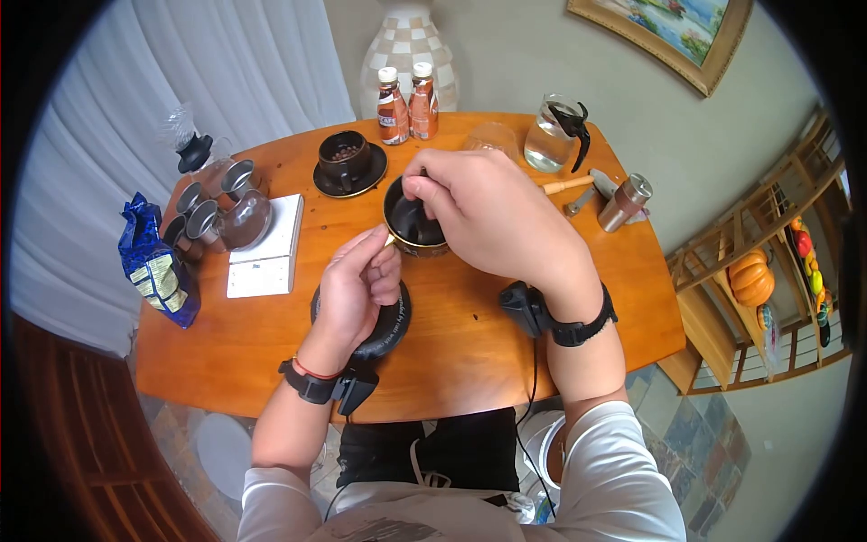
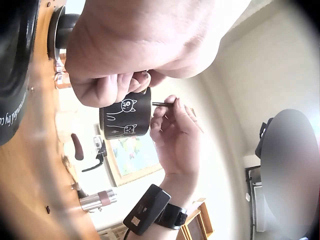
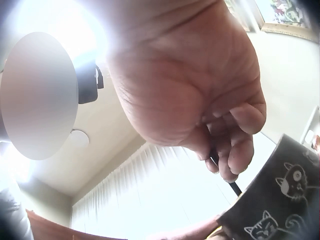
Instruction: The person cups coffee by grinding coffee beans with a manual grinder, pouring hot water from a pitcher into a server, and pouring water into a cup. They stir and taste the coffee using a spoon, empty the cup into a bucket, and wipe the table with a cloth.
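Observation:
A black cup with white cat drawings [image 2: 127,116] is held above the table by its handle, pinched in my left hand [image 1: 354,287]. My right hand [image 1: 497,212] is over the cup's rim, its thumb and fingers pinching a thin dark stick-like handle [image 3: 235,188] whose lower end goes into the cup. In the head view the cup's dark inside [image 1: 404,212] shows partly, the right hand covering the rest. Below the left hand lies a black saucer with white lettering [image 1: 394,327], partly covered by the wrist.
Behind stand a cup of beans [image 1: 344,154] on a saucer, two bottles [image 1: 393,113] and a water pitcher [image 1: 547,140]. At left are a blue bag [image 1: 155,266], metal cups, a glass pot [image 1: 246,221] and a white scale [image 1: 262,275]. A metal grinder [image 1: 625,202] stands at right.

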{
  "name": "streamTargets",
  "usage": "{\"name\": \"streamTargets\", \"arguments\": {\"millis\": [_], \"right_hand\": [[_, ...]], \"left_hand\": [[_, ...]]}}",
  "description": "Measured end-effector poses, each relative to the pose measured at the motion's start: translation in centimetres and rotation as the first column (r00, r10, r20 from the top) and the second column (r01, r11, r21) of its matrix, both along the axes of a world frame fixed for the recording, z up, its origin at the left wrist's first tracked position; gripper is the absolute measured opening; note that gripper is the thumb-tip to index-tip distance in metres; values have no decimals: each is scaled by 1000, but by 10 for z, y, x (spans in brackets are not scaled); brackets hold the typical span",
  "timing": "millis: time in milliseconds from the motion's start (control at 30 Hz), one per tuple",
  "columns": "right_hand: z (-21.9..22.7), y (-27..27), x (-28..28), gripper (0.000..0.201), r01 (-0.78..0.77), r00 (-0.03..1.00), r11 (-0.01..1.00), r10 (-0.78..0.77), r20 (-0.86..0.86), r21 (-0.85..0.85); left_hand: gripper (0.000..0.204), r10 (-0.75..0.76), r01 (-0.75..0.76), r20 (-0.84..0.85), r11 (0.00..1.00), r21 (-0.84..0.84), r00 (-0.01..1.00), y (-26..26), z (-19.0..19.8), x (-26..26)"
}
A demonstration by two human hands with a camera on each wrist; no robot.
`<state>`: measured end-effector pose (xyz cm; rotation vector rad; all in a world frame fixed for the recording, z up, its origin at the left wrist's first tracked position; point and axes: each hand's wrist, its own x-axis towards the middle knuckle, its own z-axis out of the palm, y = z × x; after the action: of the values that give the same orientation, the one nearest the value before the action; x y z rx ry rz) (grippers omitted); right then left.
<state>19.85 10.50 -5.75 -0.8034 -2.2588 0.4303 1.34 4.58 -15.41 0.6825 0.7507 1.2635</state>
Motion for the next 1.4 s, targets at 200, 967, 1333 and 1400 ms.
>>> {"name": "streamTargets", "arguments": {"millis": [200,967,1333,1400], "right_hand": [[-3,6,1,17,118,993,986,-119,1,121],[2,5,9,19,105,990,994,-106,90,18],[-5,8,3,14,138,990,970,-142,5,198],[-1,6,7,14,152,985,971,-163,47,184]], "left_hand": [[34,-21,20,-53,999,-35,998,-1,3,4],[34,-68,62,-80,995,-74,994,-3,6,3],[31,-43,41,-53,998,-38,998,-4,5,3],[31,-39,38,-55,999,-25,998,-4,5,3]]}}
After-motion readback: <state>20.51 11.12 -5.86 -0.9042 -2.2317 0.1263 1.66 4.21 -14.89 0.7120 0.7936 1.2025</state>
